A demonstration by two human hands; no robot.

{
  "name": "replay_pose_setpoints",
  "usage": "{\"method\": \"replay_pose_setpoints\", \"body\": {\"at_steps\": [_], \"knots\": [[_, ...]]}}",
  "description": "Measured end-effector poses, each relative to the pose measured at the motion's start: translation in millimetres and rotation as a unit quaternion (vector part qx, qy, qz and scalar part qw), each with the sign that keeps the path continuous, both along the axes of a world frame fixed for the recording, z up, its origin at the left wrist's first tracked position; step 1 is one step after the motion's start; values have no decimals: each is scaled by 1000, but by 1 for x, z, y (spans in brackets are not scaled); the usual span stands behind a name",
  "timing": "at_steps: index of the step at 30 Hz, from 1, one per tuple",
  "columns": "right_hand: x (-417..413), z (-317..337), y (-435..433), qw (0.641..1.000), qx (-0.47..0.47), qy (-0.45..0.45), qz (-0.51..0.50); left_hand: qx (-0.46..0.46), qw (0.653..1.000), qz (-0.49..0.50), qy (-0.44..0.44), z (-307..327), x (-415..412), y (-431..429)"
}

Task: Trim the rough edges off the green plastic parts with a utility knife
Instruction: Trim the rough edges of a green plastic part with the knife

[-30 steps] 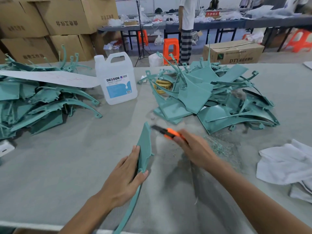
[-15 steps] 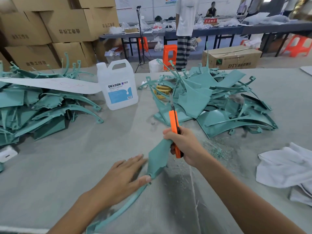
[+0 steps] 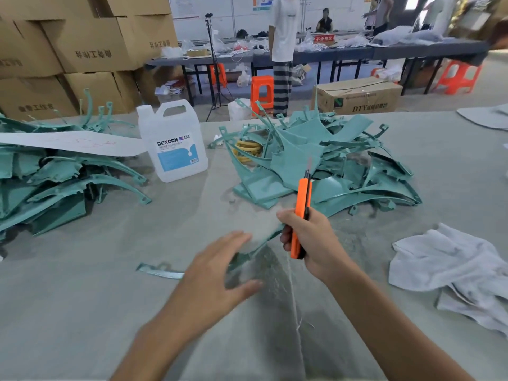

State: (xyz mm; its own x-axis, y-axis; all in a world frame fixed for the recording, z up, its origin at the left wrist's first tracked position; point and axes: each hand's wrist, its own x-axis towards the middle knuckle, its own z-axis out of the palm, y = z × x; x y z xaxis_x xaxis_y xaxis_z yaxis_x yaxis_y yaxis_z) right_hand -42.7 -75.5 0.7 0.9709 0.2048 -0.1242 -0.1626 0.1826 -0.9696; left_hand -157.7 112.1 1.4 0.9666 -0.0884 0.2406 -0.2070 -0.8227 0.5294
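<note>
We see the right hand (image 3: 313, 243) with its fingers curled tight round the orange utility knife (image 3: 301, 213), gripping the handle low, so that the body stands nearly upright and the short blade points up and away from us. The left hand (image 3: 217, 270) lies just beside it, palm down, fingers straight and spread, thumb out to the right. It is over the green plastic part (image 3: 258, 243), which is on the grey counter (image 3: 82, 312) between the 2 hands, its upper end close to the right hand. The part is blurred, and we cannot tell whether the fingers press on it or hover just above it. A thin green strip (image 3: 159, 271) lies on the counter just left of the left hand; we cannot tell whether it belongs to the same part. Beyond the knife sits a heap of green parts (image 3: 343, 166) with something yellow (image 3: 247, 149) tucked into its left side. A second heap (image 3: 55, 185) lies at the far left under a long white sheet (image 3: 68, 143). Between the 2 heaps stands a translucent white jug (image 3: 173, 144) labelled DEXCON. Crumpled white cloths (image 3: 453, 265) lie at the right, near the right forearm. Past the counter are stacked cardboard boxes (image 3: 82, 50), an orange stool (image 3: 261, 89) and a standing person (image 3: 283, 50) in striped trousers.
</note>
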Motion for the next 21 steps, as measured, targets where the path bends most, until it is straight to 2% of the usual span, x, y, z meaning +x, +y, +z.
{"method": "replay_pose_setpoints", "body": {"at_steps": [4, 8, 11, 15, 21], "knots": [[-17, -1, -9, 1000, -15, 0, 27, -78, 996, 31, 9, -23, 31, -13], [-35, -10, -40, 988, -134, -74, -2, -89, 995, 55, 0, -27, 39, 0], [-52, -21, -54, 962, -230, -146, 11, -118, 991, 56, 13, -28, 40, 2], [-58, -23, -57, 908, -346, -233, 44, -152, 986, 54, 33, -31, 38, 3], [-55, -17, -52, 861, -401, -304, 70, -166, 985, 44, 36, -28, 32, 1]]}}
